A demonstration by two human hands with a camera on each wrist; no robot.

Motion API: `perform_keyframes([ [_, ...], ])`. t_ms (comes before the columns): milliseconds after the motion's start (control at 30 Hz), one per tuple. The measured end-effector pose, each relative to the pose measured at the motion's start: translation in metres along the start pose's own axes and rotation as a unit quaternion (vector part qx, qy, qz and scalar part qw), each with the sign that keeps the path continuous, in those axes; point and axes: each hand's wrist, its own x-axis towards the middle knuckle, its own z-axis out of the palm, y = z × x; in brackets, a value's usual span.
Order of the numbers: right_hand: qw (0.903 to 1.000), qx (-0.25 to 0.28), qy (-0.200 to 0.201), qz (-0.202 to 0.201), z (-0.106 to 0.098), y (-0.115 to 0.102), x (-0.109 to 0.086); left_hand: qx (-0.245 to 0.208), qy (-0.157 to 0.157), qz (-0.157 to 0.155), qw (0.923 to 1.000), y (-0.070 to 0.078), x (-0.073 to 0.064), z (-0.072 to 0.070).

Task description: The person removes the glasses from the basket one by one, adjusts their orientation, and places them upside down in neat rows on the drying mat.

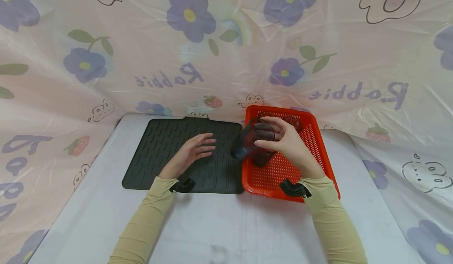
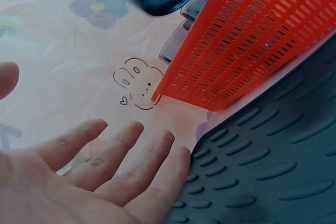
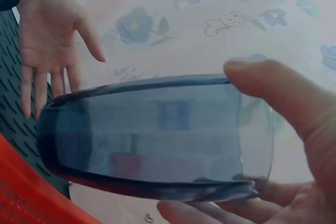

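Observation:
A dark, see-through drinking glass [image 1: 244,144] is held tilted in my right hand [image 1: 283,140], over the left rim of a red plastic basket [image 1: 322,158]. In the right wrist view the thumb and fingers grip the glass [image 3: 157,135] near its rim, and its thick base points toward the other hand. My left hand [image 1: 196,150] hovers over a dark ribbed drying mat [image 1: 155,154], fingers spread and holding nothing. More dark glasses [image 1: 263,158] lie inside the basket, partly hidden behind the held glass and my hand.
The mat and basket stand side by side on a white-covered table [image 1: 212,224]. Close behind them hangs a patterned curtain [image 1: 226,71] with flowers and rabbits, which also runs along both sides.

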Motion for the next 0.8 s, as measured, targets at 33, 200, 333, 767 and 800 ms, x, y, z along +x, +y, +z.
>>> perform_keyframes([
  [33,1.0,0.005,0.0,0.0,0.002,0.001,0.001,0.0,0.0,0.0,1.0,0.0,0.0,0.001],
  [200,0.9997,0.025,0.004,0.003,0.014,0.005,0.007,-0.003,-0.007,0.001,1.0,-0.002,0.001,0.005],
  [333,0.9994,0.032,0.011,0.002,0.022,0.007,0.011,0.001,-0.012,-0.006,0.9999,-0.004,0.001,0.008],
  [767,0.9972,0.074,0.0,-0.001,0.037,0.013,0.017,-0.021,-0.012,-0.031,0.9992,-0.007,0.003,0.02],
  [800,0.997,0.077,-0.002,-0.001,0.038,0.013,0.017,-0.02,-0.013,-0.033,0.9992,-0.008,0.003,0.021],
])
